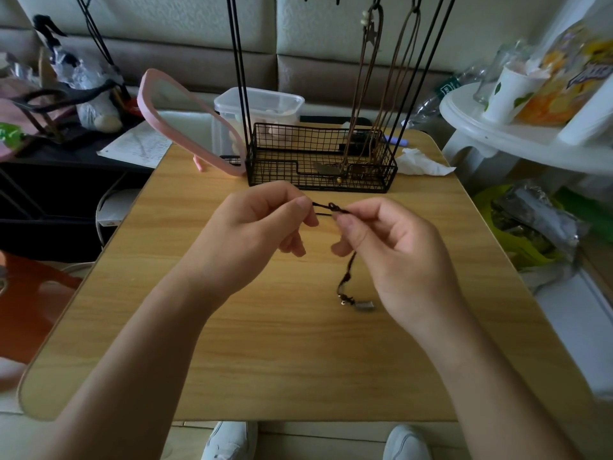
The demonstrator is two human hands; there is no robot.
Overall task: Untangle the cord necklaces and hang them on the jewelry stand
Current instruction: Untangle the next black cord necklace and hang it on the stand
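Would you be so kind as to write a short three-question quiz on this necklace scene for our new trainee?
1. Short answer: how many hands pinch the dark cord necklace beside its knot?
2. True or false: the dark cord necklace already hangs on the jewelry stand.
3. Multiple choice: what lies on the table just right of the jewelry stand? A, a crumpled tissue; B, scissors; C, a mug.

Key
1. Two: the left hand and the right hand.
2. False.
3. A.
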